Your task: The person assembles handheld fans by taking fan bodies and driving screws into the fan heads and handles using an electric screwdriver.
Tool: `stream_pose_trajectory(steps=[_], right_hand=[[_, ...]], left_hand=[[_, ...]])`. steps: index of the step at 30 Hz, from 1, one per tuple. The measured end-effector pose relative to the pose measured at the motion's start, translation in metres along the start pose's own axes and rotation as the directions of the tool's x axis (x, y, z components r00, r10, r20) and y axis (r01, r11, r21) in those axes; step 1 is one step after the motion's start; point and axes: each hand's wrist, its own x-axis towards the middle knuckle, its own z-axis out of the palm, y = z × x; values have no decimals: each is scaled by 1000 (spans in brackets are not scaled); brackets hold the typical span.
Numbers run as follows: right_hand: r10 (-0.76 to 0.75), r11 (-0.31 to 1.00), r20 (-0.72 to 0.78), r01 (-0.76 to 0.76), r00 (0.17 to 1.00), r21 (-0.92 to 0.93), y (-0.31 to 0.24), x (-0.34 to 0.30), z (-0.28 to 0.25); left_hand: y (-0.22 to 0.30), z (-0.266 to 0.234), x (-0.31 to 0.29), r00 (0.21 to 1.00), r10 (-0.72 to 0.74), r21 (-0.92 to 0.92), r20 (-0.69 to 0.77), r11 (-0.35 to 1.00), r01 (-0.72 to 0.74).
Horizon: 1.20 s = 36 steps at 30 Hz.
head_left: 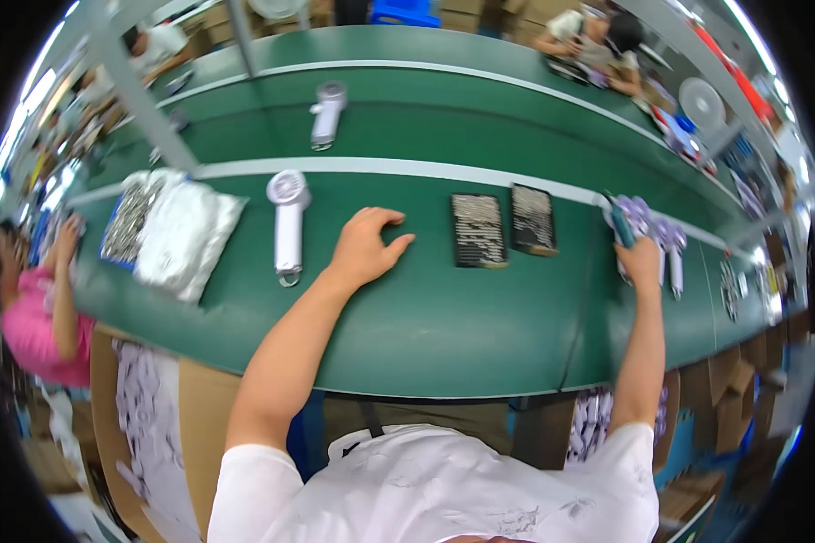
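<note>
My left hand (369, 246) rests on the green work surface with thumb and fingers apart, holding nothing. To its left lies a pale lavender handheld fan (288, 222), its round head pointing away from me. At the right, my arm is stretched out and my right hand (641, 262) is closed around a slim teal tool (622, 226), whose exact kind I cannot make out. Next to that hand sit several more lavender handheld fans (671, 240), partly overlapping. Between my hands are two dark rectangular trays, a nearer tray (480, 232) and a farther tray (533, 220), with rows of small pieces.
At the left, a white plastic bag (181, 235) leans against a blue box of small metal parts (129, 222). Another fan (329, 116) lies beyond the white strip. Below the edge stands a carton of lavender parts (140, 416). A person in pink (41, 317) works at left.
</note>
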Motion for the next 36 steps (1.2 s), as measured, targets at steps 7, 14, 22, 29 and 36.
stream_pose_trajectory(steps=[7,14,22,29,36], right_hand=[[-36,995,-6,36,999,-98,-7,-11,-17],[12,840,-281,143,960,523,-68,-37,-49],[-111,-173,-514,493,851,853,-170,-53,-80],[-312,-389,-566,441,763,809,-207,-56,-96],[-326,-436,-550,394,769,809,-226,-54,-96]], left_hand=[[-36,-20,9,973,-199,-20,-117,980,198],[-27,-7,66,944,-125,193,-306,963,190],[-91,-16,193,791,-558,520,-252,611,597],[-122,-13,224,646,-758,306,-89,596,742],[-135,-9,222,659,-748,-72,-80,664,744]])
